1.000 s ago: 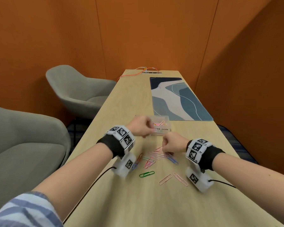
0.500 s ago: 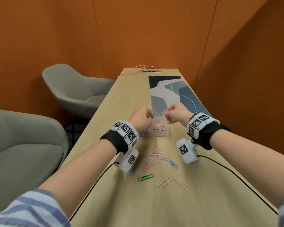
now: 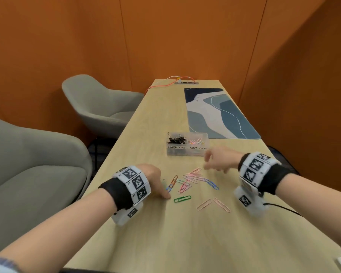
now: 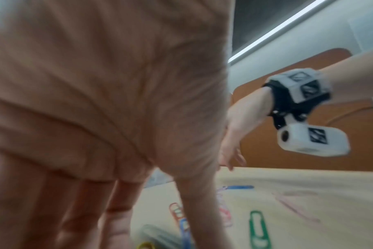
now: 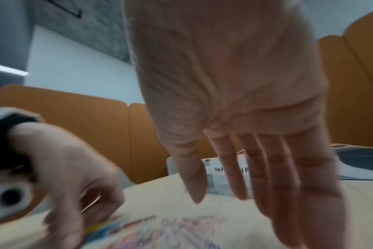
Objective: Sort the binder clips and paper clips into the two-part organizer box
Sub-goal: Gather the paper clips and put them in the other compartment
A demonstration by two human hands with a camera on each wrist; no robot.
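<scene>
Nearest the tabletop's front edge, the left hand (image 3: 155, 179), fingers down and touching the table, sits beside the loose paper clips (image 3: 189, 181), the empty, spread-fingered right hand (image 3: 218, 159) hovers beyond them, and the organizer box (image 3: 187, 152) lies farther back.

An office meeting booth.
We see orange padded walls (image 3: 185, 36), grey armchairs (image 3: 98, 103) and a long wooden table (image 3: 165, 233) with a power strip (image 3: 187, 82).
</scene>
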